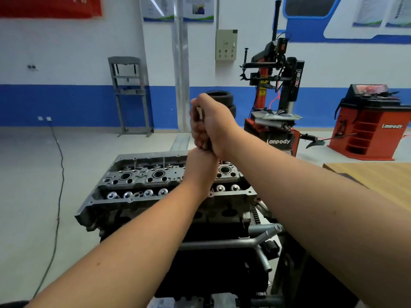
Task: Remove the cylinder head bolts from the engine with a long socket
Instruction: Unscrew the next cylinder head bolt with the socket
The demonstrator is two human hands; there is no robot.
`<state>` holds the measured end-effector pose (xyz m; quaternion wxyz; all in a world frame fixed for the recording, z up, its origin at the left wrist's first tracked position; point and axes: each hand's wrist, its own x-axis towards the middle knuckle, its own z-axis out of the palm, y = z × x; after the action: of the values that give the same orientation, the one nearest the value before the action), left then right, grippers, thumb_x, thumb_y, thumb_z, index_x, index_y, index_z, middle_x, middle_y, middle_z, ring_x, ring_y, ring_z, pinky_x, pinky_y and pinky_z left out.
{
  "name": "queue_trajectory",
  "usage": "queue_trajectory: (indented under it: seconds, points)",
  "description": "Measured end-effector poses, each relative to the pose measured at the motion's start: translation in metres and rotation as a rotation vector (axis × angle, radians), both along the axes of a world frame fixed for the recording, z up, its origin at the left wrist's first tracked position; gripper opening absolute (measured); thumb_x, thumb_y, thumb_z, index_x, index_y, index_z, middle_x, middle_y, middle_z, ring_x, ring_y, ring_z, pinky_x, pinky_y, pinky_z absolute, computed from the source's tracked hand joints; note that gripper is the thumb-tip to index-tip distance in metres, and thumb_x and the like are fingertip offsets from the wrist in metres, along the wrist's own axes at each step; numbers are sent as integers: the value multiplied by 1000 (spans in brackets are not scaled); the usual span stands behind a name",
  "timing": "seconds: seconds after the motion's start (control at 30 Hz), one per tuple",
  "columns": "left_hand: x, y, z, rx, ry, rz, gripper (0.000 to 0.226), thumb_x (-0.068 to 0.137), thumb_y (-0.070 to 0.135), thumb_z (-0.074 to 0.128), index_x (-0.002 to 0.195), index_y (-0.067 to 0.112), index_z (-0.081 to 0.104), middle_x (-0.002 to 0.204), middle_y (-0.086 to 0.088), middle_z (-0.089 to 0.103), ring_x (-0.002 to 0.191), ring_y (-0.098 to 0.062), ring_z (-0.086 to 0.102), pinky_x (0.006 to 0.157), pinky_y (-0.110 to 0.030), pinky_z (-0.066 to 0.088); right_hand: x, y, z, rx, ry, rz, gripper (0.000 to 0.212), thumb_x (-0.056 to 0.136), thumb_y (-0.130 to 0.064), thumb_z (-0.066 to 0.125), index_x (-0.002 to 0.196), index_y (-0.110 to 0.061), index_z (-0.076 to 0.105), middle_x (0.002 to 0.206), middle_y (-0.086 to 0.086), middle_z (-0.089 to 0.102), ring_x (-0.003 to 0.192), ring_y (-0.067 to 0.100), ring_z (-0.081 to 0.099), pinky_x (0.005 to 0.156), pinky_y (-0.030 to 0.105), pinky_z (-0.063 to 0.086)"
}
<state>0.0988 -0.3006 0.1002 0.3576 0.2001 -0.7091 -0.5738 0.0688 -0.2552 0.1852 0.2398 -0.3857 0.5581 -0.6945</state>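
- The right hand (211,123) is raised above the engine (169,196), with its fingers curled tight around a tool handle (199,112); only a short pale piece of the handle shows between the fingers.
- The left hand (201,167) is directly under the right hand and touches it. It is seen from the back, and its fingers seem curled around the lower part of the same tool, but the hand itself hides the grip.
- The shaft and the socket end of the tool are hidden behind both hands, so I cannot tell if it sits on a bolt.
- The engine stands in front of the person, on a stand of grey metal tubes (251,240). Its cylinder head (142,176) is open on top, with round plug wells in the middle row and shiny valve springs (138,194) in the near row.
- The hands are over the right part of the cylinder head.
- No bolt can be picked out clearly; the view is too small for this.
- At the right edge there is a wooden worktop (378,176).
- Behind the engine stand a red and black tyre changer (275,103), a red wheel balancer (373,123) and stacked tyres (222,101).
- A grey press frame (129,94) stands by the blue and white wall, and a black cable (59,185) lies on the floor at the left.
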Motion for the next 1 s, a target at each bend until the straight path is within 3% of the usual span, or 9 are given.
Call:
queue_trajectory:
  seconds: [0.1,0.17,0.3,0.47,0.53,0.67,0.73,0.83,1.0]
  points:
    - [24,-16,3,-16,-87,-288,8,85,10,59,88,5,65,68,-6,62,69,-25,54,68,-39,44,-1,2,-5,-49,-88,17,28,84,-41,58,65,-22,50,53,-4,41,43,13,31,45,23,30]
    - [35,-28,0,78,-74,-476,22,99,15,59,112,-1,65,88,-12,70,83,-24,65,81,-40,49,0,3,-8,-84,-110,-14,28,82,-45,61,72,-21,49,54,-3,44,43,13,33,44,23,31]
    - [45,-33,-7,-60,-68,-414,22,107,26,55,119,15,70,113,-13,75,102,-18,72,99,-43,51,7,3,-14,-158,-48,-131,42,83,-59,61,82,-18,54,57,-3,52,44,12,40,44,23,37]
    - [40,-30,-10,-128,-34,-232,19,93,38,74,101,20,70,89,0,77,81,-14,69,85,-45,56,9,3,-21,-218,234,-288,34,94,-48,64,78,-18,61,61,-9,59,55,12,54,55,27,48]
    - [39,-31,-9,-107,-31,-233,25,92,40,76,103,19,69,93,-5,76,89,-27,70,86,-46,56,6,4,-18,-221,183,-240,32,96,-47,61,84,-17,68,63,-8,60,56,12,55,56,26,48]
    - [43,-37,-11,-49,1,-358,18,107,33,53,111,28,71,101,7,78,91,-7,68,80,-31,47,-5,10,-12,-164,49,-6,42,100,-48,49,102,-11,67,62,-4,52,53,12,43,56,27,38]
    - [43,-39,-13,-62,-10,-363,25,110,31,48,112,28,73,109,3,78,102,-12,70,84,-32,46,-6,10,-13,-152,36,16,45,98,-52,47,104,-12,67,61,-5,52,52,13,43,56,27,38]
    - [44,-39,-15,-102,6,-353,21,108,31,52,117,31,71,108,7,78,103,-11,70,85,-29,48,-1,7,-24,-212,96,-113,44,88,-57,56,106,-18,65,64,-4,59,52,13,50,52,25,44]
    - [42,-41,-18,-111,57,-328,16,100,36,66,110,24,69,97,5,77,88,-9,69,79,-30,51,1,12,-60,-326,341,-377,8,91,-24,73,95,-25,66,77,-7,68,72,12,65,65,29,51]
